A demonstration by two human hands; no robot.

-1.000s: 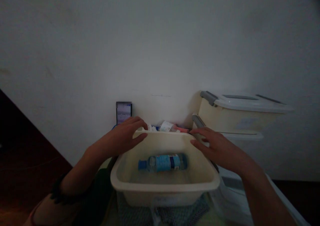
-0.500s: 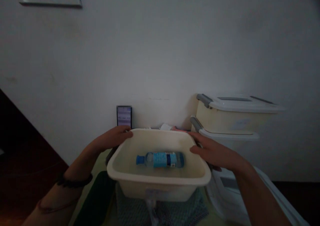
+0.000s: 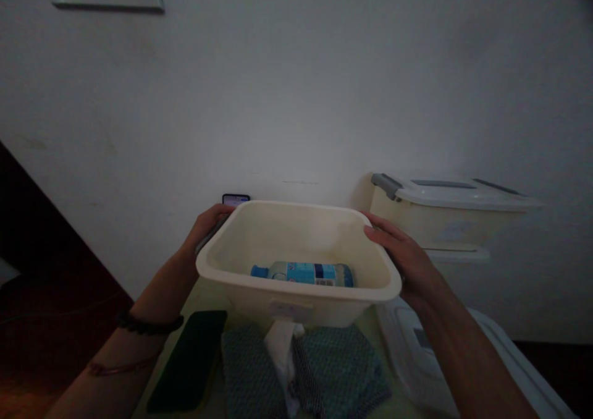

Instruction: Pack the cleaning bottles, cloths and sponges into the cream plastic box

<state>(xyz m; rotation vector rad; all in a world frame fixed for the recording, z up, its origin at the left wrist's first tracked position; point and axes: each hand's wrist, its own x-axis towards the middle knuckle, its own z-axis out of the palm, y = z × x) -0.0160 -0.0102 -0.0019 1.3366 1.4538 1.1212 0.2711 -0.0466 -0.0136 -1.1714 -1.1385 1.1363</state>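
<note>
I hold a cream plastic tub point(image 3: 301, 295) up off the surface with both hands. My left hand point(image 3: 207, 223) grips its left rim and my right hand point(image 3: 402, 255) wraps the right rim. Inside the tub a small bottle point(image 3: 303, 274) with a blue cap and blue label lies on its side.
Under the tub lie a grey-blue knitted cloth point(image 3: 324, 369) with something white on it and a dark flat phone point(image 3: 189, 360). Two stacked lidded bins point(image 3: 445, 212) stand at the right by the wall. A lit phone point(image 3: 235, 199) leans on the wall behind. A white lid point(image 3: 426, 363) lies lower right.
Both hands moved from over the tub's far corners to its side rims and closed on them. The tub rose off the cloth toward the camera, with the bottle inside.
</note>
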